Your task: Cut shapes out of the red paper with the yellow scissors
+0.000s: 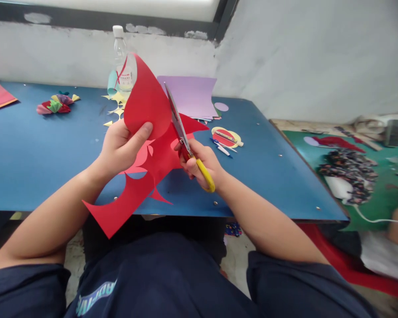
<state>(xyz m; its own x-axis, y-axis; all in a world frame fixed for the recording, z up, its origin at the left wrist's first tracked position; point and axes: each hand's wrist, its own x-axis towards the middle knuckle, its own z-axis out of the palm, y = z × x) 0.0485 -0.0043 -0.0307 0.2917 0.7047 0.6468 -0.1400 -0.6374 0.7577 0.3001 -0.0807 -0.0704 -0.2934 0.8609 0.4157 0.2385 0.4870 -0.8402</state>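
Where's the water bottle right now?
The bottle stands at the table's far edge against the wall, left of the purple paper, behind the red paper.

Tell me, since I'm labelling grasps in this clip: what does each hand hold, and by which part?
The left hand pinches the red paper sheet at its curled upper part, thumb on top. The right hand grips the scissors by their yellow handles.

Blue table [36,168] with purple paper [190,95], bottle [121,57]

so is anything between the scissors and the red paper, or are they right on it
Nothing visible in between: the scissors in the right hand lie directly against the red paper, which the left hand holds up.
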